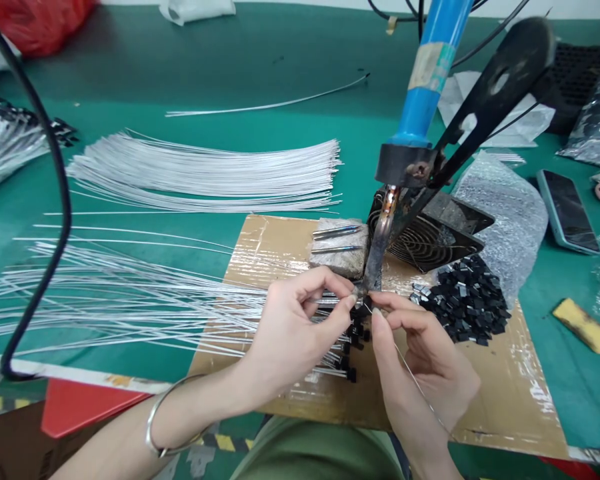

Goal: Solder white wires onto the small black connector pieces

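Observation:
Below the tip of a soldering iron, my two hands meet over the cardboard. My left hand pinches something small at the tip, and fingers hide most of it. Between the thumb and fingers of my right hand runs a thin solder wire, its upper end close to the tip. A small black connector shows between the hands. White wires with black connectors at their right ends lie under and beside my left hand.
A bundle of white wires lies behind. Right of the hands are a pile of black connectors, a fan, a phone and a yellow sponge. A black cable hangs at the left.

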